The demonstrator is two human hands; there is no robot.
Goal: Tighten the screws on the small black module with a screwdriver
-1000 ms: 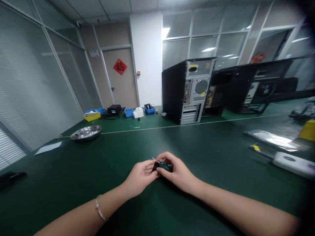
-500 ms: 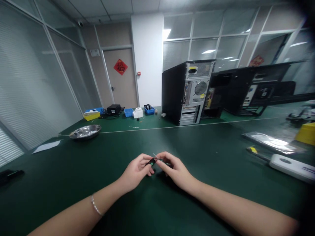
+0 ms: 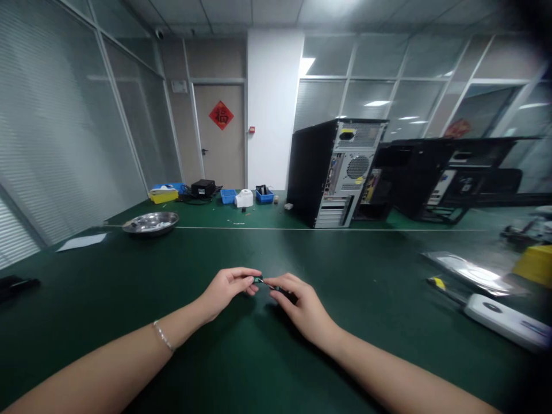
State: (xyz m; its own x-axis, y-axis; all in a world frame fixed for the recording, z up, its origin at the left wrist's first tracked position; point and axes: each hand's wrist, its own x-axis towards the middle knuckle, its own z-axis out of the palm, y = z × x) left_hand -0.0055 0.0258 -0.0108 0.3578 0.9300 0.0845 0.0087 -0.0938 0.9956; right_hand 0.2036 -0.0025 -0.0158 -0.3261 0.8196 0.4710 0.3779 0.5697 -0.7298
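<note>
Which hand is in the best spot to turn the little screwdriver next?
Probably the right hand: it holds the screwdriver, which points toward the small dark piece. The left hand is busy pinching that piece.

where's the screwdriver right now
In the head view, the screwdriver is below the middle of the picture, held in the right hand and pointing left toward the small dark part in the left hand.
</note>
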